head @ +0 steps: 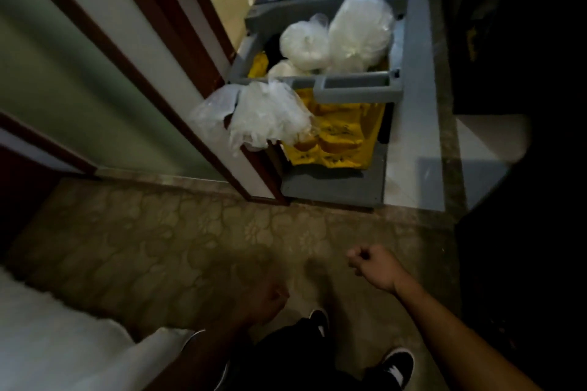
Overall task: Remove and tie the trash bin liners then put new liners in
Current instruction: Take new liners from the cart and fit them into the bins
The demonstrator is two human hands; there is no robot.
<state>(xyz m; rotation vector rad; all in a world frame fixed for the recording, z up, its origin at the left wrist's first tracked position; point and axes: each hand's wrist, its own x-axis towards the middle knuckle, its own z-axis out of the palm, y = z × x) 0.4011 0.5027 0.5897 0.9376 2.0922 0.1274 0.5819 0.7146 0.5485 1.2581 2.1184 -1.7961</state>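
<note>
the person stands on a patterned carpet (pixel 152 232) and looks down toward a doorway. the right hand (pixel 371 265), at about 5 o'clock in the view, is curled into a fist and holds nothing, its bare forearm running off to the lower right corner. the left hand (pixel 266 298), near 6 o'clock, is dark and blurred; its fingers look curled, but whether it holds anything cannot be told. below the hands are two black shoes (pixel 397 365) with white trim.

a grey cart (pixel 352 90) stands at 1 o'clock, just past the dark wooden door frame (pixel 178 79), on a pale tiled floor (pixel 413 152). a bunch of clear liners (pixel 270 114) hangs off the cart's near left corner, at about 12 o'clock, touching the door frame. on the cart's top tray sit two full clear bags (pixel 305 44) of white contents, a round one gathered at its top and a taller one just beside it at its right. a yellow bag (pixel 343 140) hangs under the cart's near handle, right of the liners. more crumpled clear plastic lies at the cart's far end, too blurred to make out.

white fabric (pixel 47 343) fills the corner at 8 o'clock.
</note>
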